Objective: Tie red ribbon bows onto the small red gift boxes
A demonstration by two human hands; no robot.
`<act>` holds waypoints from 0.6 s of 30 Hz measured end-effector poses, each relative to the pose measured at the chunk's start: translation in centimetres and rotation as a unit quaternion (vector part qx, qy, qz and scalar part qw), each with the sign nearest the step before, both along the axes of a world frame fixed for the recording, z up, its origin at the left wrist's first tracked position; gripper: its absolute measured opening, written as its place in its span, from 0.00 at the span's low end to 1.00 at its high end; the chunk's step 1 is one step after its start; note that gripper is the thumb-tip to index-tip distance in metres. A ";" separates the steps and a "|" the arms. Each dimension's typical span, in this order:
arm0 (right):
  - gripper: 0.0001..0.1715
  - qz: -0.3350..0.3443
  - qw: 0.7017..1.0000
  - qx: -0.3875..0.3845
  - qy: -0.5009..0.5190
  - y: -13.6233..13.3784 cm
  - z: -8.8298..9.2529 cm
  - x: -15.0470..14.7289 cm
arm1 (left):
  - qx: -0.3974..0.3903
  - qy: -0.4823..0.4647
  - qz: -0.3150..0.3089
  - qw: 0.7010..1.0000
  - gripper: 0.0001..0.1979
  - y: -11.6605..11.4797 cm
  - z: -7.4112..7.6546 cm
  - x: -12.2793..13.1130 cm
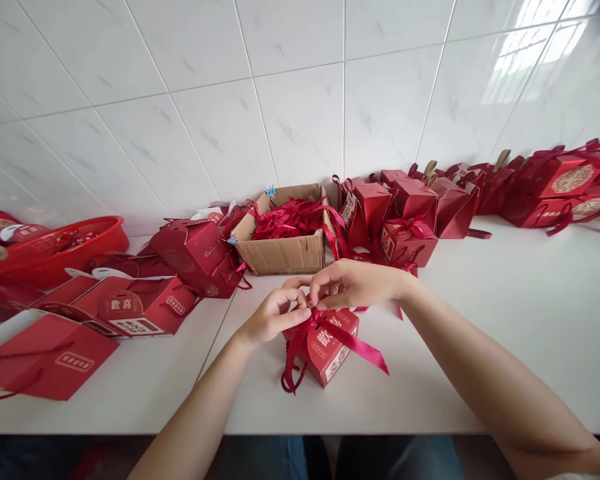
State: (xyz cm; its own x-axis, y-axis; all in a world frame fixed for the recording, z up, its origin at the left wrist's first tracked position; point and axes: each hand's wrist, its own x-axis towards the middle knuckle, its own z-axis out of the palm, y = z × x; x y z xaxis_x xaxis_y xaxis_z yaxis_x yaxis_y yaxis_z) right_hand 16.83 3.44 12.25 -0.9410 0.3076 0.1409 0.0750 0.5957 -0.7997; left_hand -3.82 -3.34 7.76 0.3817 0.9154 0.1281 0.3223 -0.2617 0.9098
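A small red gift box (329, 350) with white characters stands on the white table (505, 320) in front of me. A dark red ribbon (356, 343) is wrapped over its top, with its ends trailing down the left side and out to the right. My left hand (274, 313) pinches the ribbon at the box's top left. My right hand (353, 283) pinches the ribbon just above the box, fingertips meeting those of the left hand.
An open cardboard box (285, 252) full of red ribbons sits behind. Folded red boxes (410, 213) line the wall to the right. Flat unfolded red boxes (125, 307) and a red plastic basket (55, 250) lie at left.
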 end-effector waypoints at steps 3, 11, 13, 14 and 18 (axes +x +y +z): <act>0.10 0.026 1.000 0.013 0.004 -0.3 0.3 0.1 | -0.002 -0.019 -0.008 1.000 0.15 -0.1 -0.2 0.0; 0.14 0.023 0.996 0.075 -0.036 -0.8 0.5 0.8 | -0.017 -0.041 -0.014 0.999 0.15 -0.2 -0.4 0.2; 0.15 0.039 0.996 0.072 -0.047 -0.8 0.6 1.0 | -0.010 -0.044 -0.018 0.999 0.15 -0.1 -0.5 0.2; 0.15 0.046 0.995 0.069 -0.051 -0.8 0.7 1.1 | -0.007 -0.044 -0.019 0.999 0.15 -0.1 -0.5 0.3; 0.17 0.061 0.994 0.062 -0.061 -0.9 0.9 1.3 | -0.005 -0.051 -0.014 0.999 0.16 -0.2 -0.4 0.3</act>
